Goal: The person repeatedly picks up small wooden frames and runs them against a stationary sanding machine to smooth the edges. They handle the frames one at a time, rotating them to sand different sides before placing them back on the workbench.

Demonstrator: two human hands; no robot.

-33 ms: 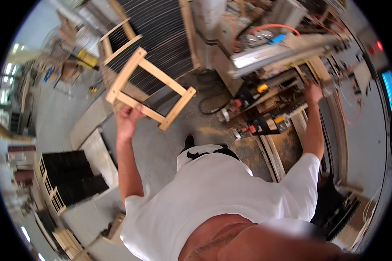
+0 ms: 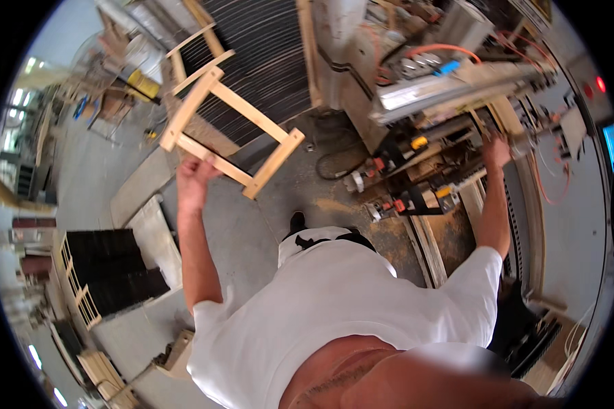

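My left hand (image 2: 196, 174) is closed on the lower rail of a pale wooden frame (image 2: 267, 170), holding it off the floor at a tilt. The frame has four joined rails round an open middle, and one rail is curved. At the right, my right hand (image 2: 496, 150) reaches into a workbench machine, fingers closed beside a light wood block (image 2: 505, 114). What those fingers hold is hidden. Two clamp-like tool units with orange and black parts, a nearer one (image 2: 416, 201) and a farther one (image 2: 389, 157), lie left of that hand.
A metal beam (image 2: 450, 88) crosses the machine, with an orange hose (image 2: 443, 48) behind. Beyond the held frame stand a dark slatted panel (image 2: 266, 68) and another wooden frame (image 2: 201, 58). Black panels (image 2: 109, 269) lie on the floor at left. Sawdust (image 2: 396, 238) covers the floor by the machine.
The view has shifted slightly, so the surroundings sit a little farther right. My left hand and the wooden frame have moved slightly left and away. My right hand stays at the machine.
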